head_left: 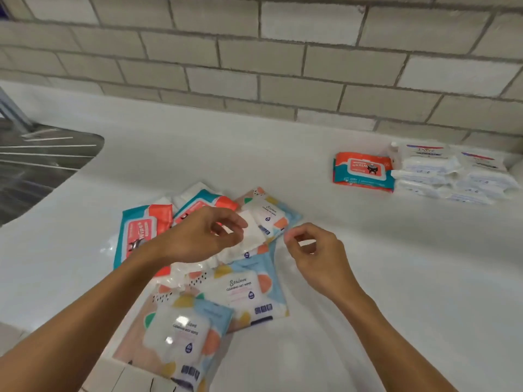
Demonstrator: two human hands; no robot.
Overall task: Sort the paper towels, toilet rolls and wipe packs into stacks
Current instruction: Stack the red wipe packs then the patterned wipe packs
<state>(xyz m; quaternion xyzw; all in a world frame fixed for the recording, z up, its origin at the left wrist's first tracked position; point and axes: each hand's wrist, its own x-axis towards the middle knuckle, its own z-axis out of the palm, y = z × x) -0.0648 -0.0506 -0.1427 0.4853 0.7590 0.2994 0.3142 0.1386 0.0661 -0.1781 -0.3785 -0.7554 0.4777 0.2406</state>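
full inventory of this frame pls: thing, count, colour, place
Orange-teal wipe packs: two, orange and teal, left of the centre pile.
Pastel wipe packs: three, patterned pastel, centre pile toward the near edge.
Stacked orange-teal packs: about two, orange and teal, far right.
White packs: several, exact count unclear, white, far right by the wall.
Counter: one, white.
Sink: one, steel, far left.
Block wall: grey, behind.
Left hand: over the pile, grip on a pastel pack.
Right hand: empty, fingers curled.
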